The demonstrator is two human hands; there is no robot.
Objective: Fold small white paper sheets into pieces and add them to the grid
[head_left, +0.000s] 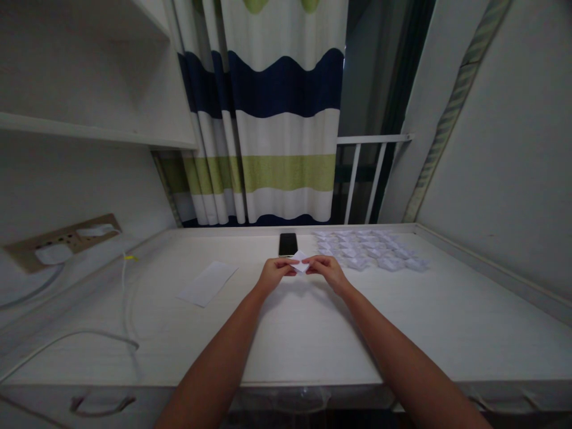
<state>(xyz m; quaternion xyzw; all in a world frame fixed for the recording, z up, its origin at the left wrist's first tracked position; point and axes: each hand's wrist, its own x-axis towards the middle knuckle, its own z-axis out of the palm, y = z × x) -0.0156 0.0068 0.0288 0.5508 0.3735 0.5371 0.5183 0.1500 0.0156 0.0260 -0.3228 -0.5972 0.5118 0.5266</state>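
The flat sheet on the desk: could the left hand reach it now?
Probably yes: nothing shows between the left hand and the sheet, though that hand would likely have to let go of the small paper.

bare left forearm (218, 351) and bare right forearm (393, 339) extended forward, angled toward centre, wrists (260, 291) turned slightly inward, bare left hand (272, 273) and bare right hand (330, 271) near-mirrored, just apart, fingers (286, 261) pinched, tips facing inward

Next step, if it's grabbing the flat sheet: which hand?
Left, probably: the left hand is nearer the flat sheet; the right hand is farther off. Both hold the small white paper, so the left would have to release first.
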